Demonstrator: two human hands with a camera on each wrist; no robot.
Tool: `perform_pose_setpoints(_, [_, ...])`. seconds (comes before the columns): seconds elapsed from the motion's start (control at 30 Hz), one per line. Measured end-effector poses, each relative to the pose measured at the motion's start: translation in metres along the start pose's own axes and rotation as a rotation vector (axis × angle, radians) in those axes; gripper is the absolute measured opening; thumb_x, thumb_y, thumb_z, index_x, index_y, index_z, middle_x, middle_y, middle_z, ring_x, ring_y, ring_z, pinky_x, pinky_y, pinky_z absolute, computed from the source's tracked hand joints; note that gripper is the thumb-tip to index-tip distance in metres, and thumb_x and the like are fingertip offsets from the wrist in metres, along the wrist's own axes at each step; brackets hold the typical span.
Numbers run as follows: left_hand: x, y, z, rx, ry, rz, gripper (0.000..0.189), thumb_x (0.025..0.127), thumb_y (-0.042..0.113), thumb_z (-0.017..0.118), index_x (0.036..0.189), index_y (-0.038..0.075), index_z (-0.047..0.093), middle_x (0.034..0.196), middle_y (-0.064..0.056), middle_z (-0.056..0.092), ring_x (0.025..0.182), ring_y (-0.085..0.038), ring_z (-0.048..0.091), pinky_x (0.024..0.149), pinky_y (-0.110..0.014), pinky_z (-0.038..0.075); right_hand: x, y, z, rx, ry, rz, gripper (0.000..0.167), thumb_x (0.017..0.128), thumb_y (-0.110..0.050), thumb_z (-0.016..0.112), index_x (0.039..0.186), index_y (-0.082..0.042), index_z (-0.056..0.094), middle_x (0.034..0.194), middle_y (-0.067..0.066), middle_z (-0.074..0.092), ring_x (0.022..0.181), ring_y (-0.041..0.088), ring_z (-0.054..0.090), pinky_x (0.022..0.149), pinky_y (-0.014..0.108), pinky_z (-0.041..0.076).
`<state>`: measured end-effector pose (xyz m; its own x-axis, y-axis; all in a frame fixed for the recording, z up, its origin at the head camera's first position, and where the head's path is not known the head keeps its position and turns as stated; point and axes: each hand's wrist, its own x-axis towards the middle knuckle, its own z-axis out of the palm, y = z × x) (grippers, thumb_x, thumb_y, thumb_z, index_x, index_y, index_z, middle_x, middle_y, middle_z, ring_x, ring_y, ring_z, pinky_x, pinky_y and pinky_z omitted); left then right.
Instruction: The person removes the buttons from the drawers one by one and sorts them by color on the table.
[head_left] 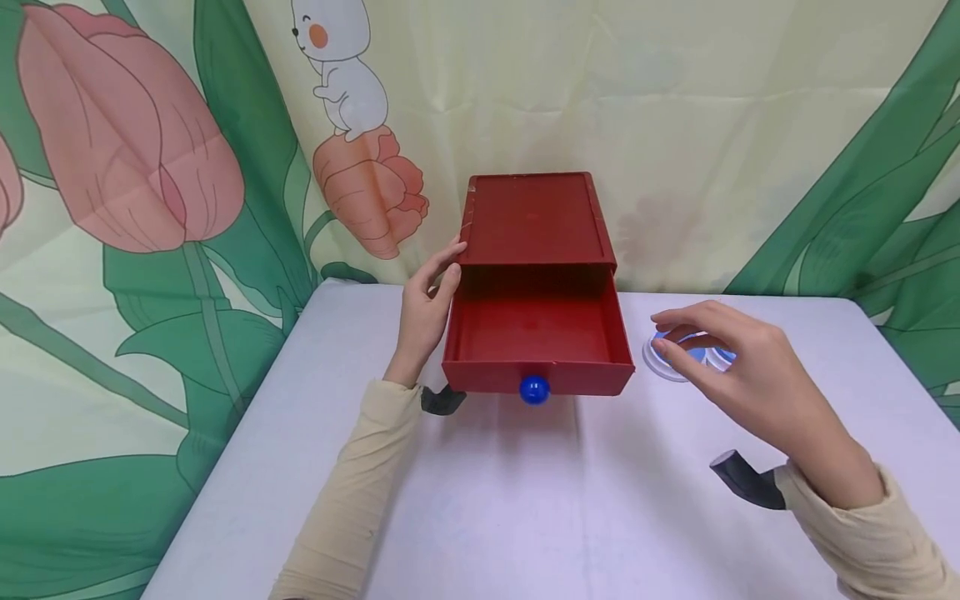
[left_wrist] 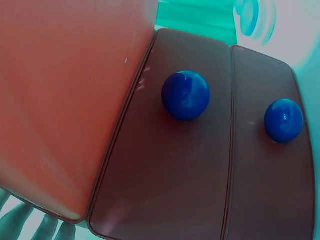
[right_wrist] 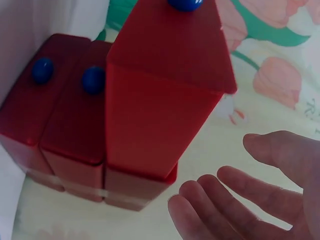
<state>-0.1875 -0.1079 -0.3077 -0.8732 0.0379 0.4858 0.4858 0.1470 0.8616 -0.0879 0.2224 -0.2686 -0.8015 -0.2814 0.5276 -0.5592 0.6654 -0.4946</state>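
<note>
A red drawer cabinet [head_left: 536, 218] stands on the table. Its top drawer [head_left: 536, 377] is pulled out, with a round blue knob [head_left: 534, 389] on the front. My left hand [head_left: 426, 312] rests against the cabinet's left side, thumb near the front edge; the tips of its fingers [left_wrist: 15, 220] show past the drawer's side in the left wrist view. To the right of the drawer, my right hand [head_left: 738, 367] hovers with loosely bent fingers and holds nothing. In the right wrist view this hand [right_wrist: 260, 192] is apart from the open drawer [right_wrist: 150, 117].
Below the open drawer, two pushed-in drawers carry blue knobs [left_wrist: 186, 95]. Round blue-and-white things [head_left: 662, 365] lie on the white table [head_left: 480, 517], partly behind my right hand. A curtain [head_left: 675, 150] printed with tulips hangs right behind the cabinet.
</note>
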Motion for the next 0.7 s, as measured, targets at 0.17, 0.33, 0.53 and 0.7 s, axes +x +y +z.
perform_pose_setpoints(0.17, [-0.001,0.008,0.000,0.005,-0.005,-0.001,0.038,0.102,0.008,0.050,0.139,-0.003,0.054,0.151,-0.016,0.048,0.135,-0.029,0.049,0.107,-0.048,0.046,-0.001,-0.013,0.003,0.007,-0.002,-0.011,0.032,0.081,-0.001,0.080,0.109,-0.016,0.073,0.102,-0.006,0.071,0.085,-0.007,0.063,0.081,0.004,0.046])
perform_pose_setpoints(0.33, [-0.001,0.006,-0.001,0.001,-0.005,0.001,0.038,0.102,0.008,0.051,0.139,-0.003,0.054,0.150,-0.015,0.048,0.133,-0.029,0.050,0.107,-0.049,0.046,-0.002,-0.021,0.006,0.021,0.006,-0.021,0.033,0.079,0.000,0.080,0.108,-0.015,0.074,0.101,-0.005,0.073,0.084,-0.005,0.065,0.080,0.004,0.047])
perform_pose_setpoints(0.53, [-0.002,0.006,-0.001,-0.006,-0.007,-0.001,0.039,0.102,0.009,0.050,0.139,-0.002,0.054,0.151,-0.014,0.048,0.133,-0.029,0.050,0.107,-0.049,0.046,-0.002,-0.032,0.009,0.031,-0.008,-0.060,0.032,0.079,0.000,0.081,0.104,-0.018,0.074,0.098,-0.010,0.072,0.082,-0.003,0.066,0.079,0.007,0.050])
perform_pose_setpoints(0.7, [-0.002,0.006,0.000,-0.007,-0.007,0.002,0.039,0.102,0.008,0.050,0.139,-0.002,0.054,0.150,-0.015,0.048,0.133,-0.029,0.050,0.107,-0.048,0.046,-0.002,-0.038,0.013,0.048,0.003,-0.090,0.031,0.077,0.002,0.082,0.102,-0.015,0.074,0.093,-0.012,0.071,0.079,-0.002,0.066,0.078,0.008,0.051])
